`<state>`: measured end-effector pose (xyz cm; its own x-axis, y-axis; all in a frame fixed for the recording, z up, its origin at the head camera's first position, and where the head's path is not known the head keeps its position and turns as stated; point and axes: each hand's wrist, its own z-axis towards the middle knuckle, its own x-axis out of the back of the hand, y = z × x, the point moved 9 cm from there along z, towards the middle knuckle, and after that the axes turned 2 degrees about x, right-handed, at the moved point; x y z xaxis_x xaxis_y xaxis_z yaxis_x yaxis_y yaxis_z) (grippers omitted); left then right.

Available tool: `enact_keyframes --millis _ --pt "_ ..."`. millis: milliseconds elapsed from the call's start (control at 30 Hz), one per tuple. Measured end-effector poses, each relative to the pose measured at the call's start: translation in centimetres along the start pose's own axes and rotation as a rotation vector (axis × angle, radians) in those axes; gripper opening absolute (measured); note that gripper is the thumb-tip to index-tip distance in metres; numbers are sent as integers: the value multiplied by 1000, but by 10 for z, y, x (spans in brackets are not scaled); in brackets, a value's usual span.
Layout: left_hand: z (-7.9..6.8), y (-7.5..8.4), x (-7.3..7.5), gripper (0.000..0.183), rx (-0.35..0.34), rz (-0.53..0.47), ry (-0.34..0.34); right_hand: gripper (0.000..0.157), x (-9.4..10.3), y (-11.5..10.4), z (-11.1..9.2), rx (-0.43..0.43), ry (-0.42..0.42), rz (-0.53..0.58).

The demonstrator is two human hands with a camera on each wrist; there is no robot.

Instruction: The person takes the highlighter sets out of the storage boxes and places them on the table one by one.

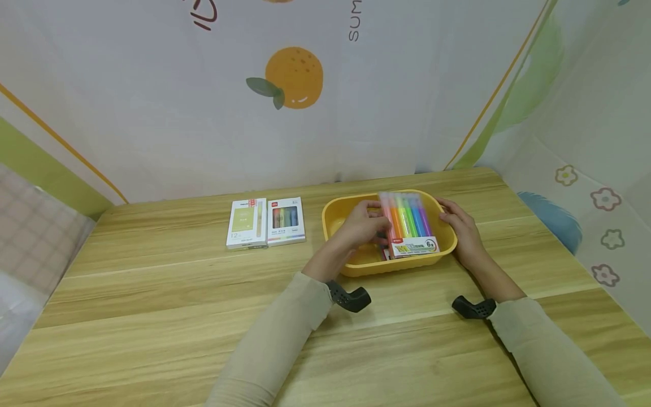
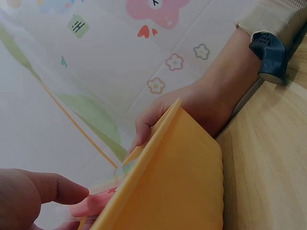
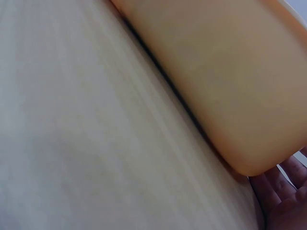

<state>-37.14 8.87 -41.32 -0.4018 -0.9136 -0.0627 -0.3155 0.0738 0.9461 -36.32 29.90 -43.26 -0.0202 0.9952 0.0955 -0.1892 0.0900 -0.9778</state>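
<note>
In the head view, pinches a clear marker pack (image 1: 411, 221) by its left edge with the left hand (image 1: 367, 225). Has the pack slanted in the right half of a yellow basket (image 1: 366, 269), with coloured markers from pink through orange, yellow, green and blue to purple, and with a white label marked "6" toward the near rim. Shows a sliver of something beneath, too hidden to name; cannot tell whether the pack rests on it. Grips the basket's right end with the right hand (image 1: 461, 230). Shows also, left of the basket and apart from it on a wood-grain table (image 1: 152, 294), a white box with a yellow-green panel (image 1: 246, 223) just beside a white box with a dark window (image 1: 286, 220). In the left wrist view, shows the left thumb close against a pink marker at the basket's rim, and the right hand at the far end with thumb bent over the edge. In the right wrist view, shows the basket's outer side above the table, with right fingers against its end.
</note>
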Motion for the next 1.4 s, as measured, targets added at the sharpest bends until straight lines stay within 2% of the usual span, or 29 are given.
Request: enact_keyframes --millis 1133,1400 --pt "1 0 0 56 -23 59 2 48 0 0 1 -7 8 -1" --pt "2 0 0 57 -27 45 5 48 1 0 0 -10 22 -2"
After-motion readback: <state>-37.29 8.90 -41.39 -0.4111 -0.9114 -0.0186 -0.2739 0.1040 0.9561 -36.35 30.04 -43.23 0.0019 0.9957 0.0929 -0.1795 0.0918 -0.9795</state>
